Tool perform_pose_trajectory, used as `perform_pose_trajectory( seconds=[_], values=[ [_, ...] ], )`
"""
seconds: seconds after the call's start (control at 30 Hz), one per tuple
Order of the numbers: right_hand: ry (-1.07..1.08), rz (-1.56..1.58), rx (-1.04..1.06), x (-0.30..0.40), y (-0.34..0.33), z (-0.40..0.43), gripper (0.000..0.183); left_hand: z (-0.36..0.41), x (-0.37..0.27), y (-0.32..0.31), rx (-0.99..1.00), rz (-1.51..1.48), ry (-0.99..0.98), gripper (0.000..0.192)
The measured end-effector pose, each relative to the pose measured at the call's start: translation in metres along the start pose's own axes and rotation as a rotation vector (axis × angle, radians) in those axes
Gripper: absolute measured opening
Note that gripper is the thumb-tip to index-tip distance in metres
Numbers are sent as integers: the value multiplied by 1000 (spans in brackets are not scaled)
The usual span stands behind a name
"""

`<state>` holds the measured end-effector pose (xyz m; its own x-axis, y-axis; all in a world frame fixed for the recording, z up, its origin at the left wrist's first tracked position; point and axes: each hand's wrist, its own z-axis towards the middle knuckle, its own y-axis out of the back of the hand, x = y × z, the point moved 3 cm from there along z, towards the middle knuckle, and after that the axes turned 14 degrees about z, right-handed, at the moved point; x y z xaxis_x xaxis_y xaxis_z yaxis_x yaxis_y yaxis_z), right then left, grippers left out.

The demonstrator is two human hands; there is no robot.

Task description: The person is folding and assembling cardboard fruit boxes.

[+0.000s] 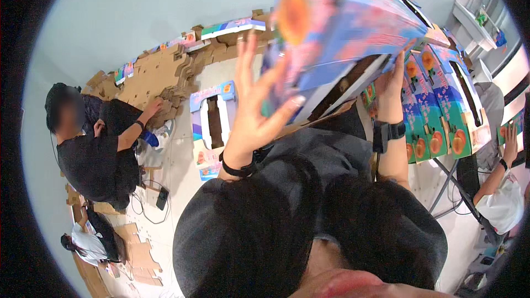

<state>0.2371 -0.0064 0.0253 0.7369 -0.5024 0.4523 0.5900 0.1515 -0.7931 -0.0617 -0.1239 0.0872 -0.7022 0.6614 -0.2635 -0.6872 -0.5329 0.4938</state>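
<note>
A printed cardboard box (352, 20), blue and pink with fruit pictures, is raised in front of me, partly blurred. My left hand (258, 95) is spread with its fingers apart at the box's left side; whether the fingertips touch it I cannot tell. At the lower right, my right hand (389, 87) holds the box by its edge, and the box hides part of the fingers. A slot shows in the box's underside. Just right of my right hand, several similar boxes (439, 103) stand side by side in a row.
Flat cardboard pieces (153, 70) are piled along the wall at the left. Another printed box (213, 120) is on the floor. A person in black (95, 153) is by the pile, another in white (89, 242) lower left. A co-worker's hand (511, 145) is at the far right.
</note>
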Motion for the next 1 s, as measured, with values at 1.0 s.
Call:
perform_pose_trajectory(
  seconds=[1.0],
  values=[
    [-58,-105,36,32,17,-25,59,0,4,0,-163,-105,64,82]
  ],
)
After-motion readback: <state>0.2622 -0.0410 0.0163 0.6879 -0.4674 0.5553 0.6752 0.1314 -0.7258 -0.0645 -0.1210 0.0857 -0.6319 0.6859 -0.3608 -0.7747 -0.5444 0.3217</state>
